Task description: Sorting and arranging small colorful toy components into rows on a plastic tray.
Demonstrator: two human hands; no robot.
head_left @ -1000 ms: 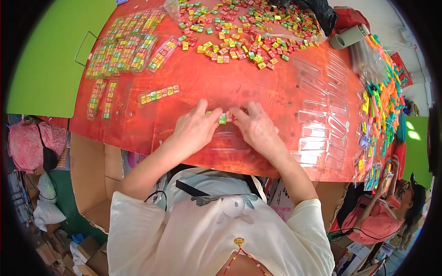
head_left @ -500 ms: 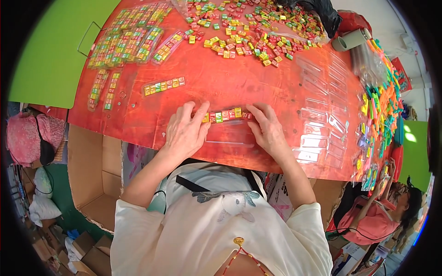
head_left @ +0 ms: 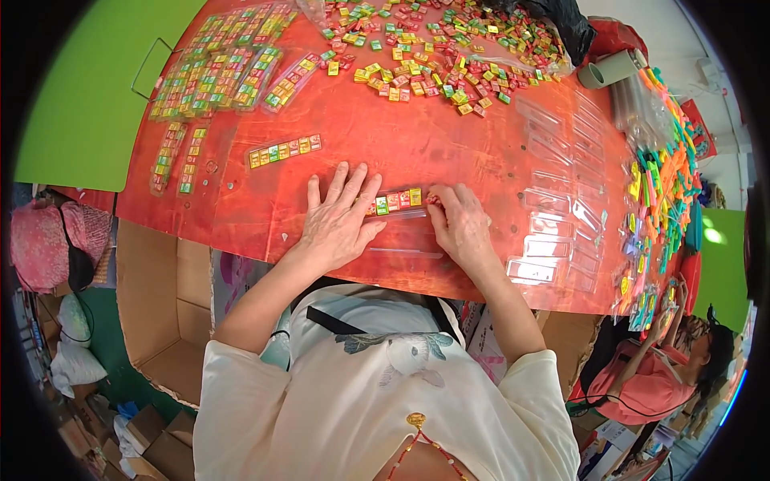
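A clear plastic blister tray (head_left: 405,251) lies on the red table in front of me. Along its far side runs a row of tiny coloured boxes (head_left: 393,202), yellow, red, white and green. My left hand (head_left: 337,218) lies flat with fingers spread, covering the left end of that row. At the other end, the bent fingers of my right hand (head_left: 463,224) close around a small red box, mostly hidden under the fingertips. Just beyond my left hand rests a filled strip (head_left: 285,151) of similar boxes.
Loose tiny boxes (head_left: 433,68) are heaped at the far side. Filled strips (head_left: 212,76) lie in rows at far left. Clear trays (head_left: 553,228) spread out on the right, beside colourful packaged items (head_left: 670,176). A co-worker (head_left: 650,377) sits at right; a cardboard box (head_left: 164,313) stands below left.
My left hand has flattened and spread its fingers over the row's left end. My right fingers have drawn together over the red box at the right end.
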